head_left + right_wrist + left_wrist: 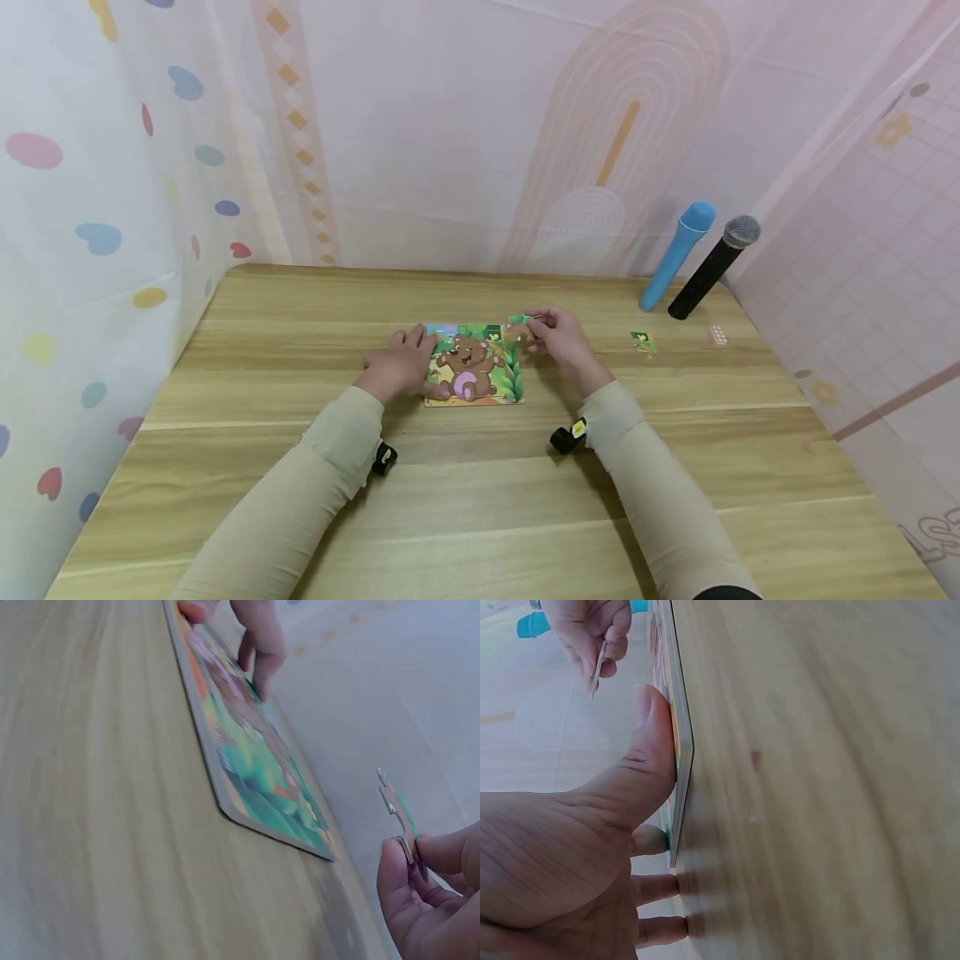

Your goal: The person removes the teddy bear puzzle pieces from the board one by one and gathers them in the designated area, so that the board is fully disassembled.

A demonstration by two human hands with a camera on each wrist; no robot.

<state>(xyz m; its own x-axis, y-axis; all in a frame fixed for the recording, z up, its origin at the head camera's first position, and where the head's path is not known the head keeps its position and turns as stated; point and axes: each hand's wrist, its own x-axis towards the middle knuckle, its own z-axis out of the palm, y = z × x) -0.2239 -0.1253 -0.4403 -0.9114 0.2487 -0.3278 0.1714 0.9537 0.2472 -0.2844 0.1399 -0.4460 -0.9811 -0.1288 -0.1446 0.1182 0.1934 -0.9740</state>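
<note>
A jigsaw puzzle board (468,367) with a brown cartoon bear and green leaves lies flat on the wooden table. My left hand (401,362) rests spread over its left side. In the left wrist view the thumb (656,739) presses on the board's near edge, while other fingers reach to its far side and the table. Raised over the board's upper right corner, a brown and green puzzle piece (519,335) is pinched between the thumb and fingers of my right hand (566,342). The right wrist view shows this piece (405,825) edge-on, apart from the board.
On the table (465,508) to the right lie a small green puzzle piece (642,342) and a small pink dotted item (718,335). A blue microphone (675,258) and a black microphone (712,268) stand near the back right, before a patterned curtain (420,150).
</note>
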